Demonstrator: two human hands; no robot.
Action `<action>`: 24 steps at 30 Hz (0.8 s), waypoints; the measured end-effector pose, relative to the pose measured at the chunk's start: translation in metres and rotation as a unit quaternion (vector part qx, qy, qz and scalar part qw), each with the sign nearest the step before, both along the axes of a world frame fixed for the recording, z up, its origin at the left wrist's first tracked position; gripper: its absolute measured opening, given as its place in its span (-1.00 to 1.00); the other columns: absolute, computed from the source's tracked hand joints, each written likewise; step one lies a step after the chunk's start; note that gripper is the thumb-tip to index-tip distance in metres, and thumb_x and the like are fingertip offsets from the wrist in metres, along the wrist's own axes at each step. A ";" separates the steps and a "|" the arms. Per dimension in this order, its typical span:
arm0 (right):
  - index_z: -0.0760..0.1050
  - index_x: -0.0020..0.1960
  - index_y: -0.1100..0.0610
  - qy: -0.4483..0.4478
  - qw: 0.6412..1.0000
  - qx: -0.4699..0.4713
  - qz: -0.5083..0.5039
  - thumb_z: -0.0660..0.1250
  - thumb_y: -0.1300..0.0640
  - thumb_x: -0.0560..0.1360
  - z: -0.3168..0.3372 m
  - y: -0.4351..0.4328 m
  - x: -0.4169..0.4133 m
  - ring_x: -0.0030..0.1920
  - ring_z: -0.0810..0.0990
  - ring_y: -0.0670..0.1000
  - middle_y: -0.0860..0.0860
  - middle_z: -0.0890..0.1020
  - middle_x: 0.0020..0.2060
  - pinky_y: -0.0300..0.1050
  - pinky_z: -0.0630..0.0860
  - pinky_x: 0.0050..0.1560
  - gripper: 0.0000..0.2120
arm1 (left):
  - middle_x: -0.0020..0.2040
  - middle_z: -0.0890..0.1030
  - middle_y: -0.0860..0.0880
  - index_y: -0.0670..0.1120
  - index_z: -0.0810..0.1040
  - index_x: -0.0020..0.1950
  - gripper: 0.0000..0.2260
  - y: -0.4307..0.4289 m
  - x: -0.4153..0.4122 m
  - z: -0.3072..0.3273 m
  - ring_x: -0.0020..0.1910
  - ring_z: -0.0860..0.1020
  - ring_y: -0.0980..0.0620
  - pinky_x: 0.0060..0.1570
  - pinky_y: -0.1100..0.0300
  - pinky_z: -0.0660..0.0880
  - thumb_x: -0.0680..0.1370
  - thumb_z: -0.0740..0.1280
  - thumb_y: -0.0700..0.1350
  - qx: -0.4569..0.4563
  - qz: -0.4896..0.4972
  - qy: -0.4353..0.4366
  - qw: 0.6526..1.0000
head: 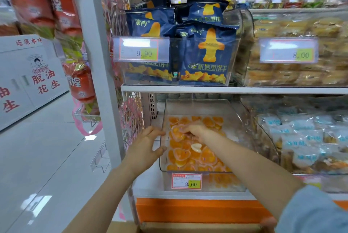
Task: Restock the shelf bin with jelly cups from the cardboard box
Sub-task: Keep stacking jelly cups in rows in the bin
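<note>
Your left hand (145, 148) is at the left outer wall of the clear, round-cornered plastic shelf bin (203, 106). Its fingers are spread and only slightly bent, with fingertips and thumb tip against that wall. It is relaxed and grasping nothing.

Your right hand (195, 131) is inside the bin, left of centre. It is knuckles up, with the fingers curled down onto the pile. Blur hides the fingertips, so you cannot tell whether they pinch a cup. The forearm crosses the bin's front right corner, and a grey-blue sleeve (310, 210) shows below the bin on the right.

The heart-shaped orange jelly cups with pinkish clear rims (180, 154) cover the front and middle of the bin floor in a thin layer. One pale cream heart-shaped cup (195, 147) lies on top, just in front of your right hand. The back of the bin is bare plastic.

The white shelf edge (226, 89) sits above the bin, with open height between them at the back. A white upright post (105, 82) stands left of the bin, behind your left wrist. Right of the bin, touching or nearly so, is another clear tub of pale blue and white packets (301, 138).

A red-framed price tag with a yellow patch (186, 181) is on the bin's front wall. Below the bin is a glossy orange base strip (188, 210). A brown cardboard box flap (188, 229) shows at the frame's bottom edge, and its contents are out of view.
</note>
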State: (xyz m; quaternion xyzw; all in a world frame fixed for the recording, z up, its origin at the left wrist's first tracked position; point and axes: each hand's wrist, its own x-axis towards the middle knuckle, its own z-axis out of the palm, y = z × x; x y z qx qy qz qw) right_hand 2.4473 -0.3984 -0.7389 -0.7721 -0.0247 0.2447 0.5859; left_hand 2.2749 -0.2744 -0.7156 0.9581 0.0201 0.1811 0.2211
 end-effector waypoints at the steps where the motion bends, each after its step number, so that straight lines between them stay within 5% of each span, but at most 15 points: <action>1: 0.56 0.00 0.30 0.010 1.000 -0.009 0.003 0.36 0.35 0.47 -0.003 0.005 0.001 -0.38 0.42 -0.07 0.06 0.51 -0.30 -0.18 0.45 -0.27 -0.89 | 0.23 0.43 0.01 -0.04 0.45 0.30 -0.65 0.000 0.000 -0.001 0.24 0.39 0.05 0.12 0.32 0.26 0.52 0.35 -0.07 -0.003 -0.002 0.000 1.000; 5: 0.47 -0.21 0.17 0.035 0.999 -0.022 -0.028 0.35 0.31 0.50 -0.013 0.016 0.009 -0.43 0.38 -0.09 0.04 0.46 -0.39 -0.32 0.37 -0.55 -0.86 | 0.24 0.41 0.01 -0.04 0.45 0.30 -0.65 0.000 -0.001 -0.001 0.22 0.41 0.03 0.20 0.17 0.37 0.52 0.35 -0.09 -0.022 -0.011 0.006 1.000; 7: 0.44 -0.30 0.17 0.026 0.997 -0.029 -0.063 0.42 0.30 0.44 -0.020 0.018 0.016 -0.44 0.44 -0.06 0.06 0.50 -0.41 -0.26 0.44 -0.49 -0.79 | 0.24 0.41 0.01 -0.06 0.45 0.29 -0.66 0.000 -0.001 0.000 0.20 0.43 0.02 0.16 0.22 0.36 0.52 0.35 -0.10 -0.028 -0.012 0.006 1.000; 9: 0.43 -0.28 0.19 0.033 0.996 -0.023 -0.082 0.47 0.31 0.39 -0.023 0.016 0.018 -0.43 0.50 -0.03 0.07 0.54 -0.40 -0.18 0.48 -0.39 -0.78 | 0.25 0.41 0.01 -0.07 0.45 0.29 -0.66 -0.001 0.000 0.001 0.19 0.44 0.03 0.08 0.29 0.33 0.52 0.35 -0.11 -0.032 -0.012 0.004 0.999; 14: 0.48 -0.20 0.21 0.037 0.996 0.002 -0.081 0.42 0.35 0.43 -0.021 0.016 0.022 -0.47 0.53 -0.04 0.08 0.57 -0.36 -0.30 0.42 -0.60 -0.86 | 0.27 0.40 0.02 -0.07 0.45 0.28 -0.67 -0.002 -0.001 0.002 0.20 0.44 0.02 0.02 0.32 0.31 0.52 0.35 -0.13 -0.041 -0.008 0.008 0.999; 20: 0.56 -0.12 0.16 -0.060 0.989 -0.076 -0.114 0.51 0.13 0.39 -0.018 0.029 0.027 -0.43 0.56 -0.07 0.00 0.60 -0.41 -0.22 0.55 -0.35 -0.83 | 0.29 0.38 0.03 -0.06 0.43 0.29 -0.67 -0.004 -0.002 0.001 0.20 0.44 0.02 0.11 0.23 0.38 0.53 0.33 -0.12 -0.041 -0.006 0.011 0.999; 24: 0.60 -0.16 0.20 -0.130 0.976 -0.129 -0.120 0.50 0.11 0.38 -0.031 0.038 0.041 -0.20 0.68 0.10 0.11 0.68 -0.21 0.04 0.64 -0.12 -0.83 | 0.29 0.37 0.04 -0.04 0.43 0.29 -0.68 -0.004 -0.002 0.002 0.21 0.43 0.03 0.11 0.22 0.39 0.54 0.33 -0.11 -0.042 -0.003 0.015 0.999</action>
